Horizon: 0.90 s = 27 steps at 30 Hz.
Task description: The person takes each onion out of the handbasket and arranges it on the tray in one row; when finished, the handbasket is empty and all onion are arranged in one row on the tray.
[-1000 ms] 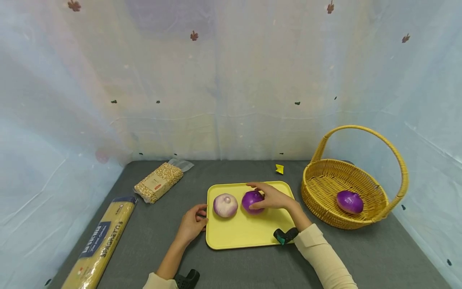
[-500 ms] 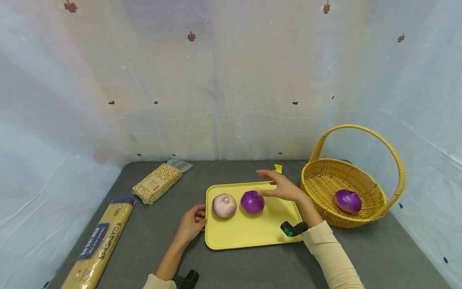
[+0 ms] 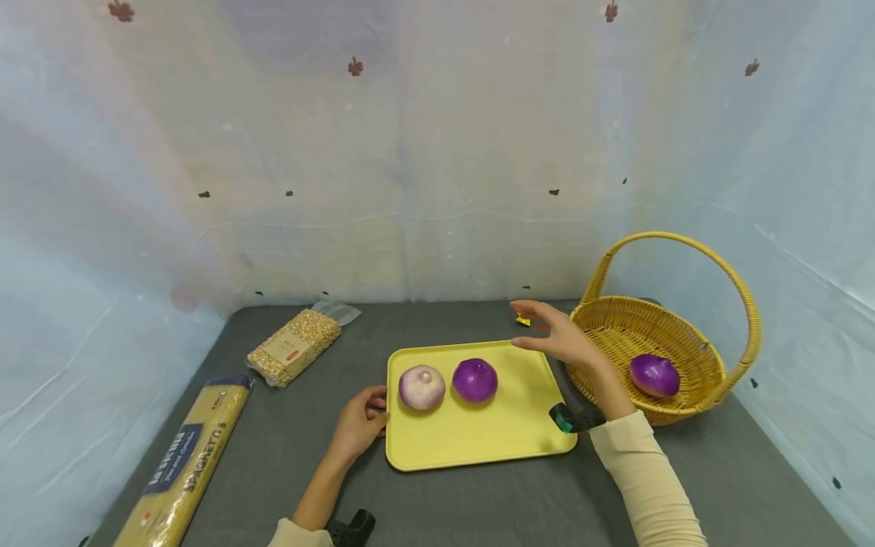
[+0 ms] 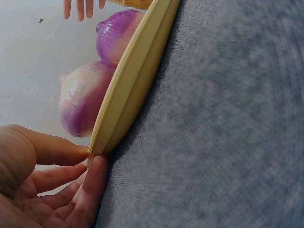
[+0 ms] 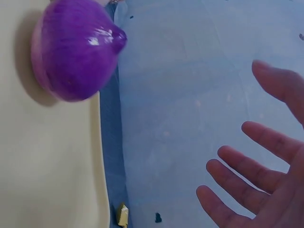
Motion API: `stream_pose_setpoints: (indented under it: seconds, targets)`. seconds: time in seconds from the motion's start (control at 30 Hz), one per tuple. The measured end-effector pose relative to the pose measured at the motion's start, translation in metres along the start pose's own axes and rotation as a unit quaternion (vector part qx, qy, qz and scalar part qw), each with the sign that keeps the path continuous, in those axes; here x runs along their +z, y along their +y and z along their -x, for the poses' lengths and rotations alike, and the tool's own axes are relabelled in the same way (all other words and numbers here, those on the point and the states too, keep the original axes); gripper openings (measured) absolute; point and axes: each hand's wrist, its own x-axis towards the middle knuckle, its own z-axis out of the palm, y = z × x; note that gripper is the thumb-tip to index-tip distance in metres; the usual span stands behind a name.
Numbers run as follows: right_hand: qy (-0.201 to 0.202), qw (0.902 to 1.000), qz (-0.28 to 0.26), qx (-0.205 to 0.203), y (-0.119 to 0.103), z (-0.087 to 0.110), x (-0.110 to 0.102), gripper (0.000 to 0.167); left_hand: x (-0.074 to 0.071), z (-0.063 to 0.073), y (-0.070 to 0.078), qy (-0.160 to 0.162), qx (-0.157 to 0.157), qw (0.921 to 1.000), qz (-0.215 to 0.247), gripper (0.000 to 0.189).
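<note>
My left hand [image 3: 358, 422] pinches the left rim of a yellow tray [image 3: 478, 441] between thumb and fingers; the left wrist view shows the grip on the tray's edge [image 4: 126, 90]. Two onions sit upright side by side on the tray: a pale one with purple sides [image 3: 421, 387] and a deep purple one [image 3: 475, 381]. Over the tray's back right corner, near the basket, hovers my right hand [image 3: 560, 334], its fingers spread and holding nothing. In the right wrist view the purple onion [image 5: 76, 50] lies well apart from those fingers [image 5: 242, 183].
A wicker basket [image 3: 666, 415] with a tall handle stands to the right, a purple onion [image 3: 655, 375] inside. At left lie a spaghetti pack [image 3: 181, 463] and a bag of corn kernels [image 3: 295, 346]. A small yellow piece [image 3: 522, 320] lies behind the tray.
My right hand has let go of the purple onion on the tray and moved right and back, towards the basket. The left hand stays at the tray's rim.
</note>
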Motion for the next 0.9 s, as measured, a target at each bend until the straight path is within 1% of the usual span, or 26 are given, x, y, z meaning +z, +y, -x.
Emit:
stream_pose_setpoints:
  seconds: [0.2,0.3,0.4,0.7,0.9]
  targets:
    - [0.009,0.9999,-0.003,0.003,0.0,0.006,-0.013,0.064,0.0,0.0,-0.001,0.002,0.002,1.0,-0.001,0.044]
    - [0.019,0.9997,0.005,0.011,0.002,0.009,-0.018,0.063,0.0,0.0,0.0,0.002,0.003,1.0,-0.003,0.043]
    - [0.028,0.9995,0.0,0.017,0.003,0.012,-0.023,0.062,0.0,0.0,0.0,0.003,0.003,1.0,-0.002,0.043]
    - [0.044,0.999,-0.006,0.009,0.009,0.019,-0.033,0.058,0.0,0.0,0.0,-0.001,0.003,1.0,0.007,0.044]
    - [0.058,0.9982,-0.001,0.015,0.012,0.025,-0.039,0.058,-0.001,0.0,0.0,0.002,0.004,1.0,0.007,0.044]
